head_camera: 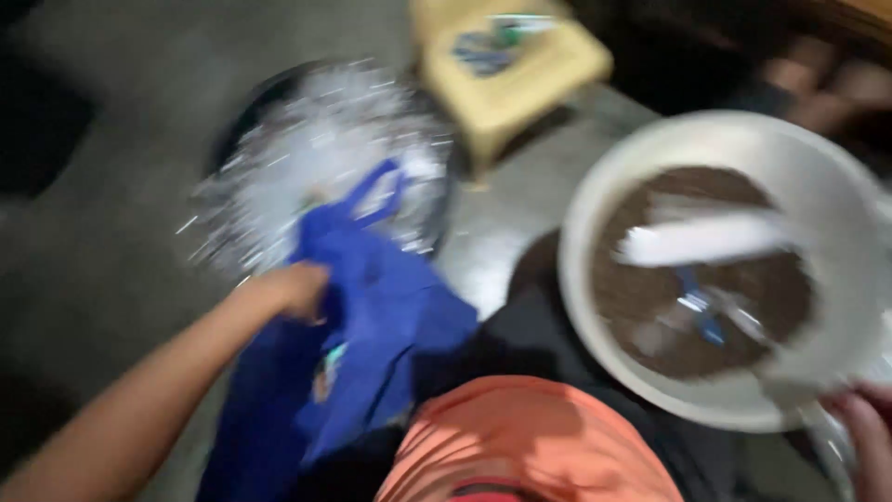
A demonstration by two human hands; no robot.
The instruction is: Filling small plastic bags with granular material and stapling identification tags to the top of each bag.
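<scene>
Orange cloth [530, 437] is filling the near edge. Beside it, the left hand [299, 290] is gripping a blue bag [372, 325] with closed fingers, and the right hand [869, 432] is touching the rim of a white bowl [595, 186] of dark grains; its fingers are too blurred to judge. Farther off, a glittering tub [316, 149] and a yellow stool [520, 74] are standing on the grey floor [121, 186].
</scene>
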